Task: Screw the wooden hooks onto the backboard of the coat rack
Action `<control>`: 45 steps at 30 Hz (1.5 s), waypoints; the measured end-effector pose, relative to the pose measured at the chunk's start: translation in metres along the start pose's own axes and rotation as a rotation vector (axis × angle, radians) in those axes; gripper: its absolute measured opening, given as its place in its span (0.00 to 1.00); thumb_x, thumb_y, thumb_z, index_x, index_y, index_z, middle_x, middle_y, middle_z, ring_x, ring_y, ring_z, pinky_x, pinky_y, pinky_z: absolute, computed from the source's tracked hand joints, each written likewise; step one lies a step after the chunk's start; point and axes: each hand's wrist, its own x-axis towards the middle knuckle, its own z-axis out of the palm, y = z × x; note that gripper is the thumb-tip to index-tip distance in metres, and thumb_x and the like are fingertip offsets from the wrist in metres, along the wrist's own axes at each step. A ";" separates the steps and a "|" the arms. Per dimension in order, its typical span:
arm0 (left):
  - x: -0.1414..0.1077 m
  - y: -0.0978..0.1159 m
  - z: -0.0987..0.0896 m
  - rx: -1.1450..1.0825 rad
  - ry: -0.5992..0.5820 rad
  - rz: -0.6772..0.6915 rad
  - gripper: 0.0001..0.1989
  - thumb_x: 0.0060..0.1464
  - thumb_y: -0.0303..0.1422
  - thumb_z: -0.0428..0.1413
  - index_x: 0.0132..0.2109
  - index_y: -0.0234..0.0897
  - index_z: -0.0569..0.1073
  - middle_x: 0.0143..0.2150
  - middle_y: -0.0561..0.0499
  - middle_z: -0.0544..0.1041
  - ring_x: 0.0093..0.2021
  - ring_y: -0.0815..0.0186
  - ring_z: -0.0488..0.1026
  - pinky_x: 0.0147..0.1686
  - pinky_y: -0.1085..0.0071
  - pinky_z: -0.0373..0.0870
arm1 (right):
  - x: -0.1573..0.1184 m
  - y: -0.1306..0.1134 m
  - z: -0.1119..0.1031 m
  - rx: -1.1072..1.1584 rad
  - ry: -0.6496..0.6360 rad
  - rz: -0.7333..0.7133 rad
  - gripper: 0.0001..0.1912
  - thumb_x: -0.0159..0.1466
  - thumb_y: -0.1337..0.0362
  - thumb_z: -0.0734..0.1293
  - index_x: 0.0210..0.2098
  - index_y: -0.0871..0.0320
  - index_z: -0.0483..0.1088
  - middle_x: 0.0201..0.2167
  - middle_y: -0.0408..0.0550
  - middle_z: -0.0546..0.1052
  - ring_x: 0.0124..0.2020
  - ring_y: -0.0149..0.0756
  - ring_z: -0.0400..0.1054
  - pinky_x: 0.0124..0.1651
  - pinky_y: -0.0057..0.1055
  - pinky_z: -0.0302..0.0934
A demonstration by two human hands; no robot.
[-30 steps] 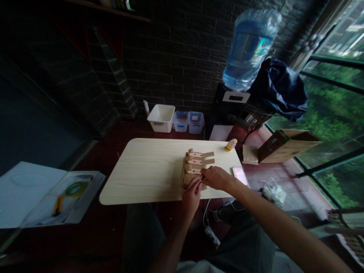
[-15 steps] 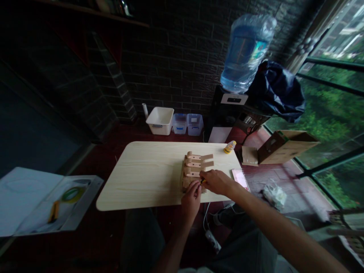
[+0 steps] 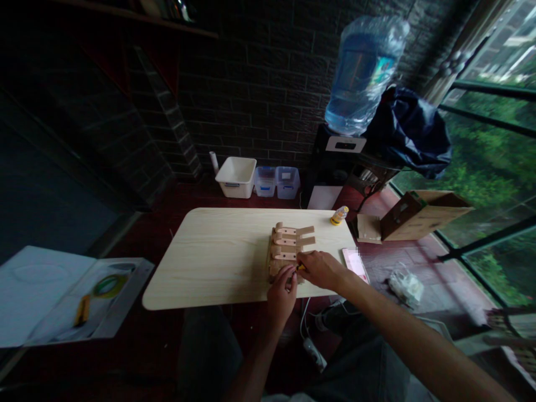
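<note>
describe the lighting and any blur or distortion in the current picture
Head view: daylight from the windows at right, dark brick wall and floor; soft shadow on the tabletop left of the wooden piece; glare on the water bottle; wide-angle stretching toward the edges; hands too small and soft to make out finger detail.

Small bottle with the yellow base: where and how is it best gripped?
I'd grip the small bottle around its clear middle, coming from the table's near side. It narrows above the wider yellow base, and only the low, flat phone lies nearby on that side.
</note>
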 end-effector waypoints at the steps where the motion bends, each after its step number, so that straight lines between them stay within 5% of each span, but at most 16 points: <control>1: 0.000 0.001 -0.001 -0.003 -0.008 0.000 0.14 0.63 0.30 0.54 0.55 0.41 0.74 0.55 0.45 0.78 0.53 0.62 0.78 0.45 0.68 0.80 | 0.000 0.000 -0.001 -0.007 0.005 -0.006 0.14 0.71 0.59 0.60 0.52 0.58 0.68 0.45 0.57 0.80 0.47 0.46 0.77 0.44 0.34 0.66; 24: 0.000 0.001 0.003 -0.002 0.029 -0.032 0.13 0.64 0.33 0.53 0.52 0.41 0.77 0.51 0.46 0.80 0.50 0.62 0.79 0.50 0.66 0.79 | -0.001 -0.004 -0.004 0.017 -0.001 -0.051 0.13 0.72 0.61 0.59 0.50 0.58 0.69 0.46 0.56 0.80 0.48 0.45 0.76 0.47 0.32 0.65; 30: 0.000 0.002 0.002 -0.010 0.035 -0.039 0.13 0.63 0.33 0.54 0.52 0.41 0.77 0.51 0.45 0.81 0.50 0.62 0.79 0.48 0.66 0.80 | 0.002 -0.006 -0.001 0.046 -0.006 0.067 0.16 0.72 0.57 0.59 0.51 0.61 0.69 0.45 0.61 0.80 0.48 0.48 0.76 0.46 0.34 0.66; 38: -0.001 -0.003 0.006 0.014 0.045 -0.021 0.13 0.64 0.33 0.53 0.52 0.41 0.77 0.52 0.46 0.80 0.52 0.62 0.78 0.52 0.65 0.77 | -0.003 -0.008 -0.006 0.014 0.017 -0.020 0.14 0.71 0.63 0.60 0.54 0.57 0.67 0.46 0.57 0.80 0.48 0.46 0.76 0.47 0.34 0.66; 45: -0.003 -0.008 0.008 0.024 0.036 -0.007 0.13 0.64 0.32 0.52 0.52 0.42 0.77 0.53 0.46 0.80 0.51 0.62 0.79 0.51 0.65 0.78 | 0.003 -0.017 0.003 -0.019 0.029 0.119 0.16 0.72 0.59 0.60 0.53 0.62 0.67 0.45 0.63 0.79 0.47 0.51 0.77 0.44 0.37 0.68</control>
